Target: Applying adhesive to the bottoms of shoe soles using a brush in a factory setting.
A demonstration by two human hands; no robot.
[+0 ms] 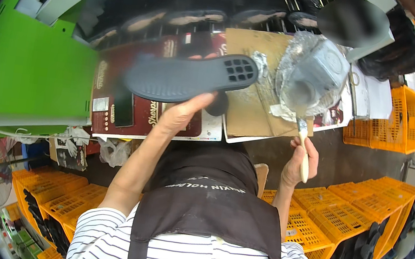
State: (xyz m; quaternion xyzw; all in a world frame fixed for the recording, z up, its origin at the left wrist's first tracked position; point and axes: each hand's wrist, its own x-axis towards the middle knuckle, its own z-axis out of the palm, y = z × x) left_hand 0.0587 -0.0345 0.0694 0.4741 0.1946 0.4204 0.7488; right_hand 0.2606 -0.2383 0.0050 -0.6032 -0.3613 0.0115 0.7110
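My left hand (184, 113) is closed on a dark grey shoe sole (175, 79), which it holds up over the work table. Square hollows show at the sole's right end, while its left end is smeared by motion. On the right, my right hand (297, 165) grips a brush (305, 163) by its cream handle. The brush's bristle end points away from me, at the mouth of a tilted translucent plastic container (326, 66); whether the bristles are inside, I cannot tell. Crumpled clear wrapping (290, 62) surrounds the container.
Stained cardboard (243, 118) lies under the container, beside a maroon printed box sheet (112, 77). A dark phone-like slab (124, 109) rests there. Beyond runs a rack of shoes (198, 17). A green machine (37, 70) stands left; orange crates (397, 120) are at the right and behind.
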